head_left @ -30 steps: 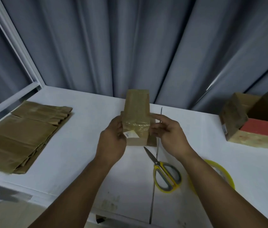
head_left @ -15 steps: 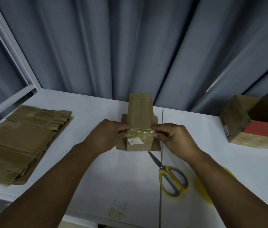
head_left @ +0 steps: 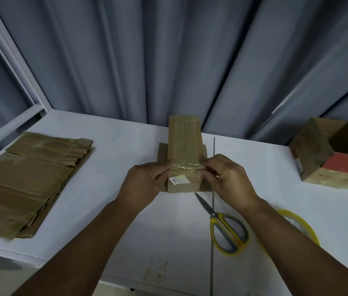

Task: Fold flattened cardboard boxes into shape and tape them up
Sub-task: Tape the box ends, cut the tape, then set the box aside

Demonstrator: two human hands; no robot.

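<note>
Centre frame, left hand [head_left: 145, 184] grips box [head_left: 183, 142], right hand [head_left: 228, 178] pinches tape [head_left: 187, 167]; uneven pull could wrinkle it, loosening seam

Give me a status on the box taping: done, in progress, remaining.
Done: one box is folded into shape, with tape along its top seam. In hand: the left hand grips the box while the right hand pinches a clear tape strip laid across its near end. Left: the stack of flattened boxes lies unfolded on the left; scissors and tape roll lie ready.
</note>
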